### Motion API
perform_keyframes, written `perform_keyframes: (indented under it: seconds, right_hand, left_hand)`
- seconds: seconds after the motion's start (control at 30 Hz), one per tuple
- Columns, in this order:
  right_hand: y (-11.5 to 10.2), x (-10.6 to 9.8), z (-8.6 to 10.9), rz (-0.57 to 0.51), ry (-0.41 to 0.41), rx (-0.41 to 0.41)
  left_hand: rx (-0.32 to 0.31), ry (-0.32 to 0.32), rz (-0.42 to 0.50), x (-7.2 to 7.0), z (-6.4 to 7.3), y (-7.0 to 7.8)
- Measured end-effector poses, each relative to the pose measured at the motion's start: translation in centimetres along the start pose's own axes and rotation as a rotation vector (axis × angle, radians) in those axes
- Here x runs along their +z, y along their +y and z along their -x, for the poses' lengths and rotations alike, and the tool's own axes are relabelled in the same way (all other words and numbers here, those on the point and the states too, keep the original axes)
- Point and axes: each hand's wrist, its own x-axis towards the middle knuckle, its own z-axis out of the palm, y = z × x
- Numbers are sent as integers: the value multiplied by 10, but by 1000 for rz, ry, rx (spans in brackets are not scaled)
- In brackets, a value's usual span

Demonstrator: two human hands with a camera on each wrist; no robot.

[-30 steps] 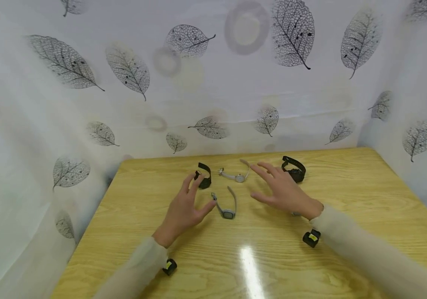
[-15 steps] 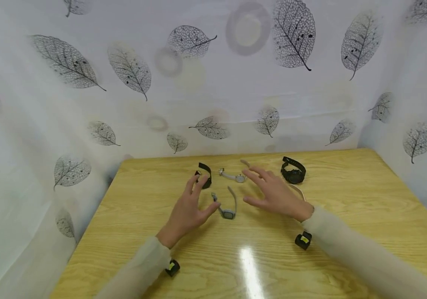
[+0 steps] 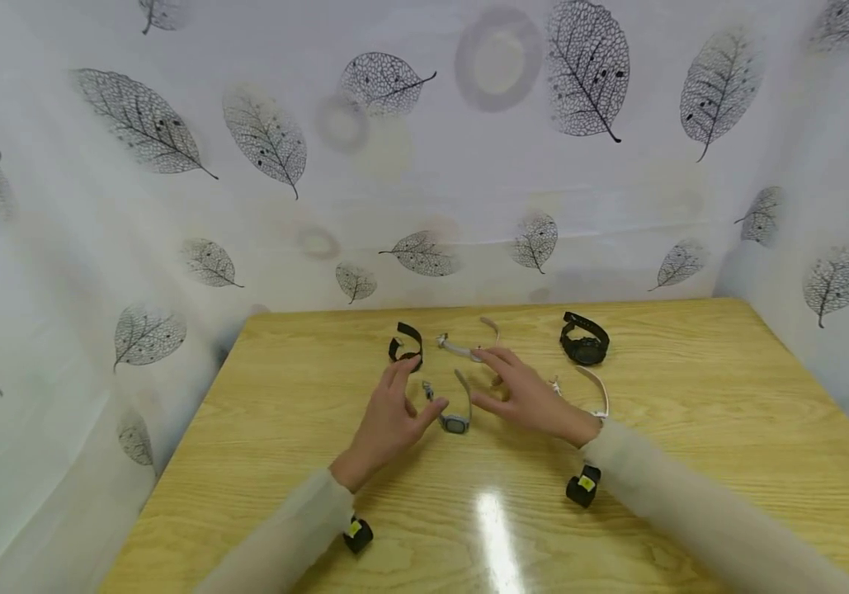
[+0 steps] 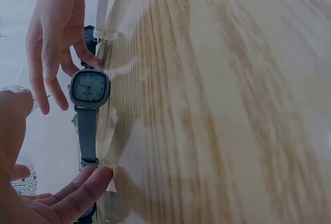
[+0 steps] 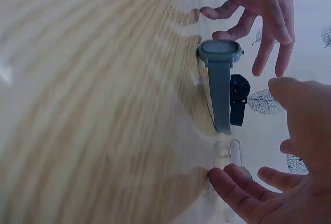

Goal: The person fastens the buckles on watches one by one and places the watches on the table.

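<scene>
Grey watch [image 3: 455,424] on a wooden table [image 3: 691,503]: the left hand [image 3: 390,421] is held to its left and the right hand [image 3: 531,398] to its right, thumb spread from fingers in each; whether the watch is touched cannot be told. Behind it are seen a small black watch [image 3: 410,334], leftward, and a pale watch [image 3: 458,350]; to its right, a white watch [image 3: 599,389] and, farther back, a large black watch [image 3: 587,351].
</scene>
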Motion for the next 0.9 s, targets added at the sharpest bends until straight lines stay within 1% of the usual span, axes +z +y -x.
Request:
perform_keyframes:
  seconds: [0.17,0.33,0.43,0.53,0.7,0.9]
  right_hand:
    - [-1,6,-1,-66,-8,51]
    - [-1,13,-4,-128,-9,63]
    - [-2,16,-5,-173,-19,89]
    - [-2,18,-7,-194,-27,127]
    - [-1,20,-9,-213,-37,167]
    - [0,22,-13,-207,-51,192]
  left_hand:
    - [-27,4,79,3,0,2]
    - [-106,-14,151,7,1,2]
    - [-149,-19,167,10,1,2]
    - [-183,-16,190,12,0,4]
    - [-208,2,228,15,-1,6]
    - [-202,16,247,19,-3,5]
